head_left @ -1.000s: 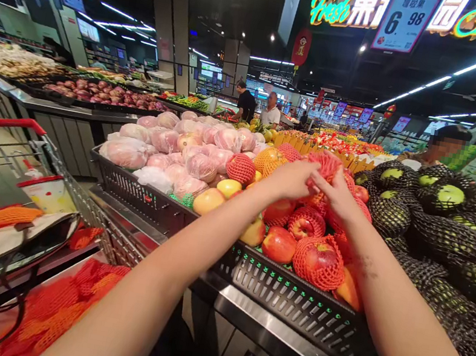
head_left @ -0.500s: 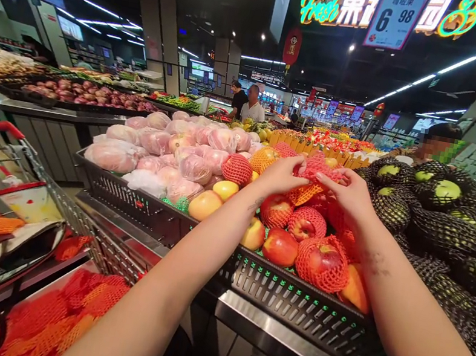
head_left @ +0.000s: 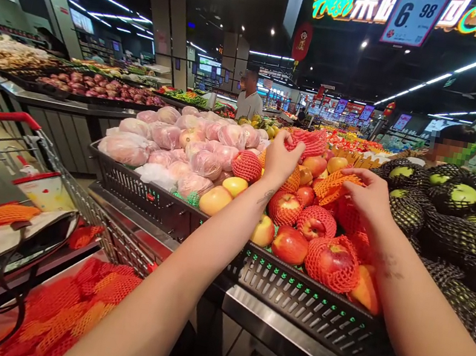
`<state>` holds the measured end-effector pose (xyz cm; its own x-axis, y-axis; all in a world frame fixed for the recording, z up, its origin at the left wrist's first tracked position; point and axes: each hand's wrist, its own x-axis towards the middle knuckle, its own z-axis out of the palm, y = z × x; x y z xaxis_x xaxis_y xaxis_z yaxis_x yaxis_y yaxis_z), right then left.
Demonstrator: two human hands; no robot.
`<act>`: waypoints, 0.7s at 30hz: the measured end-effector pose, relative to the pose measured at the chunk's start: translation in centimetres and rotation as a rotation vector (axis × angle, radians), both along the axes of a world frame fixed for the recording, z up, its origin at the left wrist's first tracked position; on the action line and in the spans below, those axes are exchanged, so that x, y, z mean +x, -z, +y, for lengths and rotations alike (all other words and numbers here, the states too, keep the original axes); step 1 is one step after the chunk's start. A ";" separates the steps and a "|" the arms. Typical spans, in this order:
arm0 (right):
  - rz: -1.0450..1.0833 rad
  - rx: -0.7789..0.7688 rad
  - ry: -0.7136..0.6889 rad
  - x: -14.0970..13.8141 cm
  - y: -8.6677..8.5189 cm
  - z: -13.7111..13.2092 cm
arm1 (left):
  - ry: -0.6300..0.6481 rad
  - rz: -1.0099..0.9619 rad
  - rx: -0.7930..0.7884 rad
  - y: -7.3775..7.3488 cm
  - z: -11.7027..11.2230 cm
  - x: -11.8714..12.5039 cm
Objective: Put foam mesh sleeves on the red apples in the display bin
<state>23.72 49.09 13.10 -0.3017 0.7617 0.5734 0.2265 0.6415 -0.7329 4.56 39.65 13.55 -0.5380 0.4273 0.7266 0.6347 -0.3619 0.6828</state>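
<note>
Head view: left hand (head_left: 281, 160) pinches red foam net sleeve (head_left: 307, 141) up-left of right hand (head_left: 368, 196), whose fingers grip orange foam net sleeve (head_left: 332, 185).

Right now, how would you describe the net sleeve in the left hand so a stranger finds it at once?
Find the black crate of apples. Above its far side, the left hand lifts a red foam net sleeve. Unlike the nets around it, it wraps no fruit and is raised clear of the pile.

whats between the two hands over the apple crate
In the head view, bare apples lie between the left hand, gripping a red foam net, and the right hand, on an orange net.
</note>
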 end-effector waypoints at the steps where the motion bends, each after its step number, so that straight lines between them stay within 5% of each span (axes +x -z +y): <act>1: 0.004 -0.018 -0.012 0.0 -0.1 -0.3 | -0.045 -0.011 0.019 -0.1 -0.1 0.0; 3: 0.029 -0.032 -0.038 -0.2 -0.2 -0.9 | -0.078 -0.011 0.038 -0.1 -0.1 0.0; 7: 0.042 -0.002 -0.001 -0.5 -0.6 -1.6 | 0.068 0.173 -0.057 -0.1 0.1 0.5; 10: 0.122 -0.053 0.052 -0.4 -1.0 -1.7 | 0.226 0.273 -0.221 0.2 0.5 1.0; 14: 0.218 0.072 0.047 -0.1 -1.3 -1.8 | 0.322 0.347 -0.447 0.6 0.6 1.4; 21: 0.298 0.130 -0.013 -0.2 -1.6 -2.7 | 0.248 0.188 -0.334 0.7 1.3 0.9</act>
<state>23.50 46.35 14.66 -0.1149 0.6733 0.7304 0.0059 0.7357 -0.6772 5.42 40.95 12.88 -0.2620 0.7540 0.6023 0.6807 -0.2981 0.6692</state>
